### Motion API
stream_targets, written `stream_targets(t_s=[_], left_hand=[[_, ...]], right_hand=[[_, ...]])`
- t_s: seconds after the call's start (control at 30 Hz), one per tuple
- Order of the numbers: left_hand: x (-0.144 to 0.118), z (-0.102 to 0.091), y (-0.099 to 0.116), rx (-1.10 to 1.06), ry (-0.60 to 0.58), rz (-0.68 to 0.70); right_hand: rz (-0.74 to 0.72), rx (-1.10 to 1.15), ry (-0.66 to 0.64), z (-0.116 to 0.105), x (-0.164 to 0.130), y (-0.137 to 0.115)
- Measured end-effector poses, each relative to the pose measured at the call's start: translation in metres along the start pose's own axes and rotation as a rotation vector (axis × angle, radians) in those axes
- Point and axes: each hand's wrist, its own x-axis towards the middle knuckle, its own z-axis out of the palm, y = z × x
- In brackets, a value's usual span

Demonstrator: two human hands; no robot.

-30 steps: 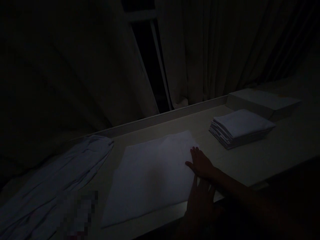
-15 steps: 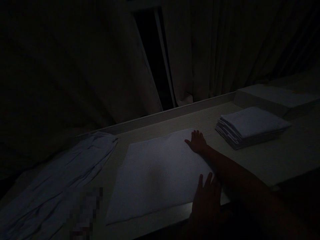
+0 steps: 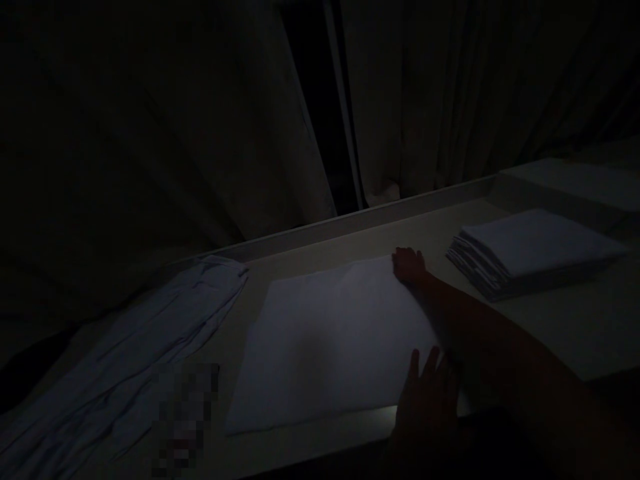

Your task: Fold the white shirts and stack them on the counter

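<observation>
cloth (image 3: 335,340) lies on table (image 3: 430,230); right hand (image 3: 410,265) curls at its far right corner, grip unclear; left hand (image 3: 427,403) spreads open nearer; even tension should limit creases.

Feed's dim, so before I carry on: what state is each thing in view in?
White cloth: spread nearly flat
Cloth stack: folded, piled
Loose cloth, left: rumpled
Curtains: hanging, parted
Pale boxy thing: too dark to tell
Left hand: fingers spread by the white cloth's right edge
Right hand: fingers curled at its far right corner, grip unclear
</observation>
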Motion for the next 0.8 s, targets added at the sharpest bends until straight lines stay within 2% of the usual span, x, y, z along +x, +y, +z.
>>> stream_targets(t_s=[0.2,0.4,0.57,0.8], left_hand=[[-0.001,-0.009,0.004,-0.018,0.000,-0.030],[-0.004,-0.009,0.002,-0.043,0.014,-0.022],[-0.004,-0.005,0.002,-0.033,0.025,-0.027],[-0.003,-0.006,0.002,-0.016,0.010,-0.025]], right_hand=[[0.103,0.050,-0.023,-0.018,0.018,0.014],[0.101,0.172,-0.095,-0.021,0.046,0.007],[0.092,0.250,-0.038,-0.020,0.053,0.003],[0.203,0.351,0.084,-0.028,0.053,0.008]])
